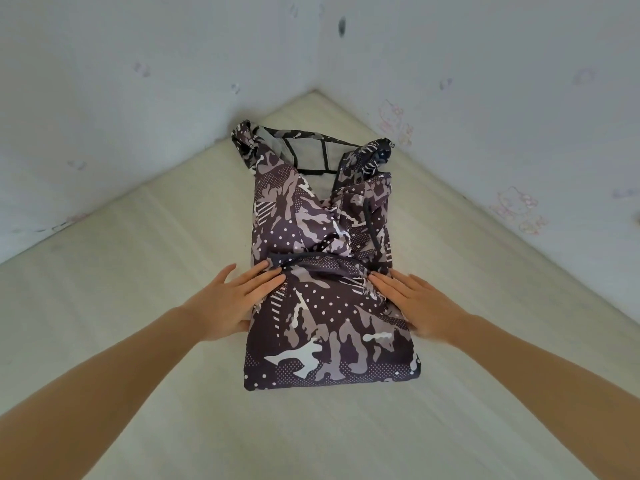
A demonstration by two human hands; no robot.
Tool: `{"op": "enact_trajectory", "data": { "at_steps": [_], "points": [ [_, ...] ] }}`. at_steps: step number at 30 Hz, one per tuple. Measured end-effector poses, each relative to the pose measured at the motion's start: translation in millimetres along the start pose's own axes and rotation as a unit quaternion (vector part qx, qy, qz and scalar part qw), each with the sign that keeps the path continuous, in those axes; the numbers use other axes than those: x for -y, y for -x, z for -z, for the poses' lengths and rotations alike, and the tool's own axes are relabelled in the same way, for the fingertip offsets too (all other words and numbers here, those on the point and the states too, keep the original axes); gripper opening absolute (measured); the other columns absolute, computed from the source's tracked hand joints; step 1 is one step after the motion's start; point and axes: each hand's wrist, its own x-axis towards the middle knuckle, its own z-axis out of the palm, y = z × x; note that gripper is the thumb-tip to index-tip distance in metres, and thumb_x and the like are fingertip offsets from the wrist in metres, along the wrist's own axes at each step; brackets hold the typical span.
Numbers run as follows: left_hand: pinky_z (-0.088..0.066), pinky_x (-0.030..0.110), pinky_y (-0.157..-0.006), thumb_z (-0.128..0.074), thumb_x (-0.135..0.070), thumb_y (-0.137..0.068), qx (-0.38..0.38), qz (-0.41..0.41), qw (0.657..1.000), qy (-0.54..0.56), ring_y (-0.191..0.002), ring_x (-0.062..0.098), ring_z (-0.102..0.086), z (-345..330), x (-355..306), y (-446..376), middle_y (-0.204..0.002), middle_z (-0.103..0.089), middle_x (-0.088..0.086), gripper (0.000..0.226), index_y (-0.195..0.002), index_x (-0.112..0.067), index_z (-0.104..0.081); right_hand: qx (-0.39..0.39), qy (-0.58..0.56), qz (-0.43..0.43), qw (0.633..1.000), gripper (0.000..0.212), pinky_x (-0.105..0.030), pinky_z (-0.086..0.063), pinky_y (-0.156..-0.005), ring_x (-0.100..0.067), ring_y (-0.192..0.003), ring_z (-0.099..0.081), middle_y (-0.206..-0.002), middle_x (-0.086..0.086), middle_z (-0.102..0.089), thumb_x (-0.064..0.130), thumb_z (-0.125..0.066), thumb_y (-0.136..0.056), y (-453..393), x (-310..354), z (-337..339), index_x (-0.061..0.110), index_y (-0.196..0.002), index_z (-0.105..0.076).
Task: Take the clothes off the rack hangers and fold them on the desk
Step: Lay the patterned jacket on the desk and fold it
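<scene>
A dark camouflage-print hooded jacket [322, 258] lies on the pale desk [138, 271], its sleeves folded in and its lower part folded up over the middle. The hood with grey lining points to the far corner. My left hand [235, 299] rests flat with straight fingers on the left edge of the folded part. On the right edge my right hand [419, 306] presses flat, fingers straight. Neither hand grips the cloth.
The desk fits into a room corner, with light walls [485, 98] bearing faint drawings on the left and right behind the jacket. Bare desk surface lies on both sides of the jacket and in front of it.
</scene>
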Motion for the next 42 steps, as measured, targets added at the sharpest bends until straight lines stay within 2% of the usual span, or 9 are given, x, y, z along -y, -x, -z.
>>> {"op": "enact_trajectory", "data": {
  "at_steps": [7, 11, 12, 15, 17, 21, 27, 38, 42],
  "points": [
    [-0.01, 0.045, -0.121, -0.051, -0.013, -0.098, -0.025, 0.082, 0.952, 0.294, -0.144, 0.0, -0.005, 16.9, -24.4, 8.3, -0.155, -0.02, -0.02, 0.06, -0.146, -0.042, -0.03, 0.001, -0.201, -0.043, 0.979, 0.07, -0.03, -0.01, -0.12, -0.006, -0.142, -0.014, -0.156, 0.016, -0.017, 0.055, -0.049, -0.089, 12.7, 19.0, 8.5, 0.043, -0.149, -0.014],
    [-0.042, 0.027, -0.1, -0.056, -0.01, -0.097, -0.015, 0.201, 0.782, 0.59, -0.117, 0.021, -0.054, 29.2, -38.3, 25.3, -0.133, -0.055, 0.008, 0.03, -0.126, -0.013, -0.055, -0.044, -0.394, -0.128, 0.909, 0.018, -0.022, -0.047, -0.097, 0.0, -0.104, -0.06, -0.108, 0.006, -0.064, 0.017, -0.058, -0.094, 39.1, 35.1, 19.9, 0.019, -0.112, -0.059],
    [-0.044, 0.025, -0.093, -0.054, -0.012, -0.097, -0.046, 0.212, 0.789, 0.575, -0.111, 0.021, -0.055, 27.6, -40.4, 28.2, -0.122, -0.058, 0.008, 0.025, -0.122, -0.011, -0.055, -0.078, -0.368, -0.141, 0.916, 0.009, -0.016, -0.048, -0.083, -0.002, -0.092, -0.063, -0.096, 0.004, -0.065, 0.02, -0.051, -0.097, 43.2, 40.2, 24.6, 0.017, -0.101, -0.059],
    [-0.042, 0.036, -0.065, -0.041, -0.054, -0.096, -0.135, 0.229, 0.768, 0.583, -0.071, 0.021, -0.057, 28.2, -54.2, 31.7, -0.073, -0.063, 0.009, 0.053, -0.079, -0.007, -0.058, -0.145, -0.394, -0.181, 0.889, 0.062, -0.022, -0.045, -0.065, -0.02, -0.079, -0.065, -0.086, -0.005, -0.07, 0.062, -0.031, -0.094, 52.3, 56.3, 36.8, 0.009, -0.09, -0.062],
    [-0.032, 0.033, -0.057, -0.034, -0.058, -0.093, -0.182, 0.269, 0.729, 0.603, -0.055, 0.017, -0.042, 35.3, -71.5, 31.2, -0.054, -0.046, 0.002, 0.058, -0.062, -0.01, -0.044, -0.185, -0.437, -0.212, 0.854, 0.053, -0.016, -0.045, -0.065, -0.011, -0.08, -0.064, -0.088, 0.003, -0.068, 0.058, -0.029, -0.095, 53.0, 64.8, 37.8, 0.014, -0.095, -0.06],
    [-0.05, 0.03, -0.079, -0.026, -0.062, -0.097, -0.201, 0.31, 0.631, 0.683, -0.085, 0.009, -0.066, 32.1, -101.4, 32.5, -0.091, -0.071, -0.007, 0.06, -0.096, -0.018, -0.067, -0.17, -0.432, -0.277, 0.841, 0.027, -0.028, -0.048, -0.069, -0.019, -0.075, -0.06, -0.082, -0.001, -0.061, 0.036, -0.031, -0.104, 45.4, 76.2, 23.7, 0.015, -0.099, -0.048],
    [-0.054, 0.039, -0.077, -0.049, -0.05, -0.095, -0.187, 0.352, 0.73, 0.555, -0.085, 0.014, -0.064, 20.0, -122.0, 37.1, -0.089, -0.067, -0.008, 0.032, -0.1, -0.02, -0.056, -0.107, -0.329, -0.302, 0.888, 0.023, -0.03, -0.041, -0.055, -0.023, -0.058, -0.055, -0.066, -0.002, -0.054, 0.031, -0.028, -0.105, 40.7, 74.2, 3.3, 0.012, -0.1, -0.04],
    [-0.052, 0.041, -0.086, -0.041, -0.055, -0.096, 0.004, 0.445, 0.762, 0.47, -0.087, 0.023, -0.062, 6.3, -107.4, 12.2, -0.091, -0.067, 0.002, 0.045, -0.093, -0.016, -0.062, 0.095, -0.25, -0.29, 0.919, 0.028, -0.036, -0.048, -0.073, -0.029, -0.085, -0.062, -0.097, -0.012, -0.062, 0.029, -0.024, -0.105, 24.3, 56.7, 5.2, 0.012, -0.093, -0.043],
    [-0.054, 0.036, -0.077, -0.066, -0.04, -0.088, 0.049, 0.44, 0.677, 0.588, -0.085, 0.023, -0.064, 25.1, -85.7, 11.4, -0.092, -0.068, 0.007, 0.032, -0.095, -0.009, -0.065, 0.159, -0.387, -0.314, 0.852, 0.023, -0.034, -0.056, -0.071, -0.03, -0.09, -0.068, -0.088, -0.007, -0.062, 0.03, -0.044, -0.101, 28.0, 34.2, 34.7, 0.011, -0.1, -0.057]
  ]
}}
